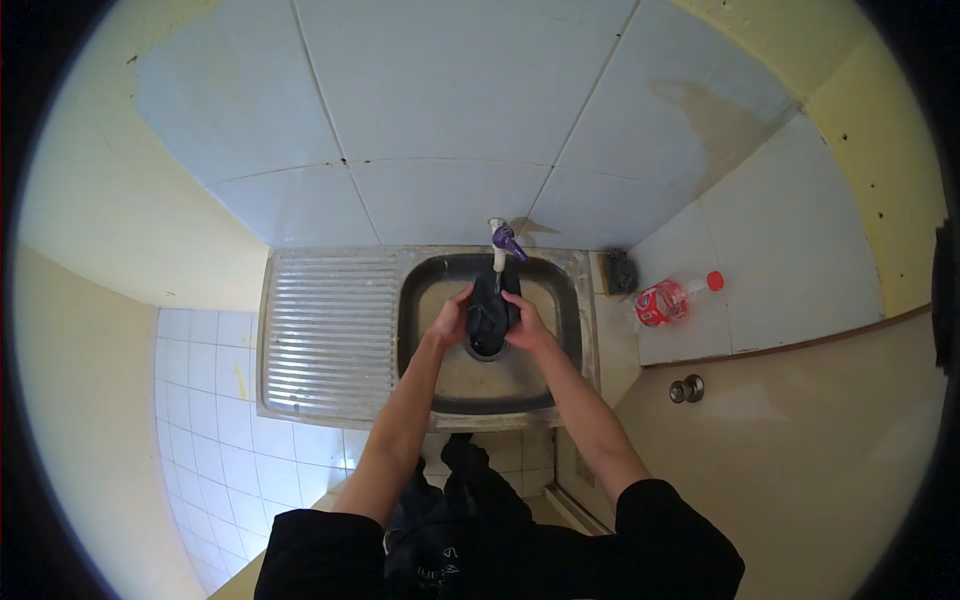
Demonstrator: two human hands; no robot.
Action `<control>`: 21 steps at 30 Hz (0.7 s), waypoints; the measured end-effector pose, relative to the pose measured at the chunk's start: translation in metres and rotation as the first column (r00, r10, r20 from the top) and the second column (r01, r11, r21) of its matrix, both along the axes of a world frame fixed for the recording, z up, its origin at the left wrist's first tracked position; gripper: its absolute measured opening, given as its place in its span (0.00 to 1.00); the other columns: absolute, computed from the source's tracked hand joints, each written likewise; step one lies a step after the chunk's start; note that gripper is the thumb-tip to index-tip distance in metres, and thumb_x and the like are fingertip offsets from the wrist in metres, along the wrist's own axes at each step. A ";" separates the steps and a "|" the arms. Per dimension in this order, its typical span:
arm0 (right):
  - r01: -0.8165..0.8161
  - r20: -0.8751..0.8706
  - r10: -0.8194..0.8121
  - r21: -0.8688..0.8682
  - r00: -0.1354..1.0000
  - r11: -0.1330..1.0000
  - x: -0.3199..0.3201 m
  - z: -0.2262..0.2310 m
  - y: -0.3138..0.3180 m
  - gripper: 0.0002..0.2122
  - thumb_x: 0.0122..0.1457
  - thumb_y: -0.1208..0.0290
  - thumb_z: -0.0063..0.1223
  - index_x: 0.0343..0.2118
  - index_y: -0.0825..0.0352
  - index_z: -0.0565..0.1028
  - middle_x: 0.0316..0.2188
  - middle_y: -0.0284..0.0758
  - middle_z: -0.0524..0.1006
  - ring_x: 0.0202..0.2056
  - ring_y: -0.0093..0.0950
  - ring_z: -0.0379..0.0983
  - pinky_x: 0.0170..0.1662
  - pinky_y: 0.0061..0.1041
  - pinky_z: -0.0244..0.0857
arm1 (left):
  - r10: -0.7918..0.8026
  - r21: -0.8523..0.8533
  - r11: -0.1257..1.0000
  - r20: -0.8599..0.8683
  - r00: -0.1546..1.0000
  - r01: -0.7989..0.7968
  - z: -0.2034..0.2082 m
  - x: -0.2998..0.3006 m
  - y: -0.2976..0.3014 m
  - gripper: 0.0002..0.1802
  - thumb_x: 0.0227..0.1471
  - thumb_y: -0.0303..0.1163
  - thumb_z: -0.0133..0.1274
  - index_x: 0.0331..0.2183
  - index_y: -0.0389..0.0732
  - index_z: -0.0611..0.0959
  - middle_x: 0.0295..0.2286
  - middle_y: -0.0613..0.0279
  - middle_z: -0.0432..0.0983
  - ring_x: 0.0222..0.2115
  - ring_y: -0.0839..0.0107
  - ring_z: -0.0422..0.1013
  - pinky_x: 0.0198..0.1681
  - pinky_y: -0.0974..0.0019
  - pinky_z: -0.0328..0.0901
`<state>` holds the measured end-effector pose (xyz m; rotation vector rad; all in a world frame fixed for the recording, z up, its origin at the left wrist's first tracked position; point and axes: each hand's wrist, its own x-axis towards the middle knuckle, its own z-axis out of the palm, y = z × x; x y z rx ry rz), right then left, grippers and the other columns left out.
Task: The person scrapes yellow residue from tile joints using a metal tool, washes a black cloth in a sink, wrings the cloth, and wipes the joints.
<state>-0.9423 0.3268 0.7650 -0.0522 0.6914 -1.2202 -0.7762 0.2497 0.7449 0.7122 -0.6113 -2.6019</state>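
Both my hands hold a black shoe-shaped item (490,318) over the sink basin (545,375), lengthwise beneath the tap (499,255). Its exact kind is hard to make out. My left hand (453,316) grips its left side, and my right hand (525,322) grips its right side with the thumb on top. A thin stream of water appears to fall from the white spout onto its far end. The tap's handle is purple. Under the near end of the item, a round rim at the drain shows in part.
A ribbed metal drainboard (330,330) adjoins the basin on the left. At the right, a dark scouring sponge (619,272) sits on the ledge near a clear bottle (672,301) with a red cap. A door with a round knob (686,389) stands to the right.
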 end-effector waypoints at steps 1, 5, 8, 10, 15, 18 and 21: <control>0.009 0.045 -0.010 0.024 0.999 1.000 -0.004 -0.003 -0.002 0.17 0.59 0.57 0.51 0.44 0.66 0.74 0.42 0.37 0.78 0.43 0.35 0.74 0.51 0.37 0.64 | 0.021 0.054 0.998 0.003 1.000 -0.021 0.004 -0.001 0.002 0.33 0.56 0.58 0.44 0.53 0.43 0.72 0.50 0.59 0.71 0.51 0.62 0.67 0.58 0.56 0.57; 0.017 0.148 -0.026 0.060 0.989 0.998 0.009 0.019 -0.014 0.16 0.59 0.58 0.50 0.43 0.65 0.75 0.39 0.36 0.79 0.41 0.34 0.75 0.49 0.36 0.66 | 0.071 0.109 0.991 0.008 0.997 -0.071 0.002 0.011 0.001 0.34 0.54 0.57 0.49 0.54 0.43 0.71 0.48 0.59 0.73 0.51 0.62 0.67 0.57 0.56 0.57; -0.033 0.003 0.033 0.089 0.999 0.995 0.008 0.004 -0.020 0.18 0.59 0.56 0.48 0.43 0.66 0.74 0.40 0.39 0.78 0.42 0.35 0.75 0.53 0.39 0.65 | 0.097 -0.107 0.991 0.224 0.970 -0.075 -0.002 0.009 0.000 0.32 0.54 0.54 0.52 0.53 0.42 0.72 0.47 0.60 0.73 0.50 0.62 0.68 0.56 0.57 0.58; -0.156 0.001 0.156 0.040 0.988 0.987 0.002 -0.005 -0.020 0.18 0.58 0.56 0.45 0.42 0.66 0.74 0.40 0.39 0.78 0.41 0.35 0.76 0.52 0.40 0.66 | 0.082 -0.207 0.978 0.267 0.960 -0.025 0.000 0.011 -0.003 0.30 0.53 0.49 0.54 0.51 0.41 0.73 0.46 0.60 0.73 0.49 0.63 0.68 0.55 0.58 0.59; -0.189 -0.008 0.189 0.037 0.982 0.981 -0.015 -0.011 -0.015 0.19 0.56 0.58 0.42 0.42 0.67 0.74 0.39 0.40 0.78 0.41 0.36 0.75 0.51 0.40 0.66 | 0.026 -0.140 0.990 0.146 0.989 -0.005 0.015 0.017 -0.002 0.26 0.51 0.43 0.56 0.48 0.38 0.74 0.45 0.61 0.74 0.48 0.66 0.68 0.53 0.60 0.60; -0.214 0.024 0.213 0.059 0.977 0.975 -0.013 0.003 -0.014 0.18 0.55 0.61 0.42 0.43 0.67 0.74 0.40 0.40 0.78 0.42 0.36 0.75 0.52 0.39 0.66 | 0.014 -0.128 0.992 0.190 0.982 0.011 0.022 0.018 -0.001 0.25 0.50 0.42 0.57 0.47 0.37 0.75 0.45 0.61 0.74 0.48 0.67 0.68 0.53 0.62 0.60; -0.207 -0.020 0.209 0.066 0.978 0.976 -0.015 0.003 -0.012 0.18 0.54 0.66 0.43 0.46 0.68 0.72 0.42 0.41 0.77 0.42 0.37 0.75 0.53 0.40 0.66 | 0.095 -0.233 0.972 0.300 0.949 -0.024 0.023 0.011 -0.004 0.23 0.51 0.41 0.56 0.46 0.37 0.76 0.44 0.61 0.75 0.47 0.67 0.69 0.52 0.63 0.61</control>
